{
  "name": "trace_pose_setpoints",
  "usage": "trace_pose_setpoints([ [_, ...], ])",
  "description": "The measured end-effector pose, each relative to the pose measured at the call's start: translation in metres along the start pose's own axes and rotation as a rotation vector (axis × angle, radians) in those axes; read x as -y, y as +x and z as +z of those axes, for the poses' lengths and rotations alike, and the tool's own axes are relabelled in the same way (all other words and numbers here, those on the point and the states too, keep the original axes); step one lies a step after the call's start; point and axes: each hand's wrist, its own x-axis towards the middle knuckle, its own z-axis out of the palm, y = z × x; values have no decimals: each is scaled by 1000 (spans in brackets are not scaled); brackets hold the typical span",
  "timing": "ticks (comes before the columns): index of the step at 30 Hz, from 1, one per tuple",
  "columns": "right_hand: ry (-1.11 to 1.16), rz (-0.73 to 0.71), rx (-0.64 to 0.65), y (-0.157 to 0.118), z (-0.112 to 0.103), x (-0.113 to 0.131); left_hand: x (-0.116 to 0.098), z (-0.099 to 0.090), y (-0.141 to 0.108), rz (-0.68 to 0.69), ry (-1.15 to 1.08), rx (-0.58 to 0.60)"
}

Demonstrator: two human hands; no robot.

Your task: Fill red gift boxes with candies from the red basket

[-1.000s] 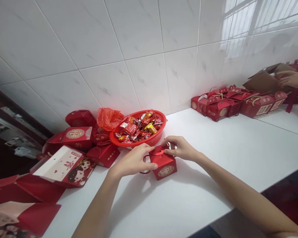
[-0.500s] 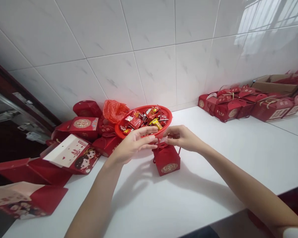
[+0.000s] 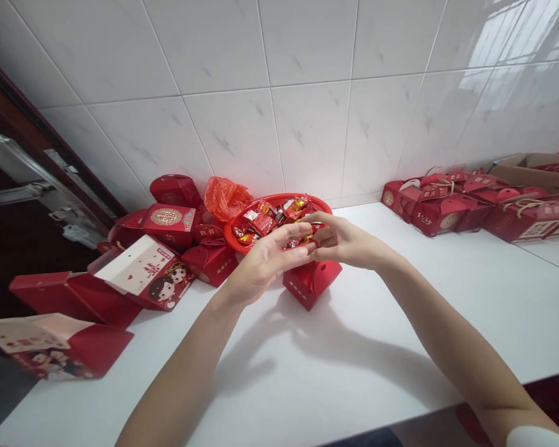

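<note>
A small red box (image 3: 310, 284) stands on the white table, its top flaps partly hidden behind my hands. Above its left side is my left hand (image 3: 272, 257), thumb and fingers extended toward the right. My right hand (image 3: 342, 242) is over the box's upper right, its fingers bent and meeting the left fingertips. Whatever lies between the fingertips is too small and covered to make out. Just behind both hands sits a red basket (image 3: 230, 234) filled with wrapped candies (image 3: 263, 220).
Red boxes (image 3: 170, 223) and an opened printed box (image 3: 142, 273) lie at the left, beside an orange-red plastic bag (image 3: 226, 197). More red boxes (image 3: 440, 208) line the wall at the right, near a cardboard carton (image 3: 522, 171). A tiled wall rises behind.
The small box has turned, showing a different side, and its cord is no longer visible. My hands have come closer together and slightly up. The view has shifted a little.
</note>
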Motion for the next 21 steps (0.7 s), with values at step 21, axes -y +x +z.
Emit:
trace_pose_setpoints([
  [21, 167, 33, -346, -12, -5, -3, 33, 22, 4, 73, 782, 45],
])
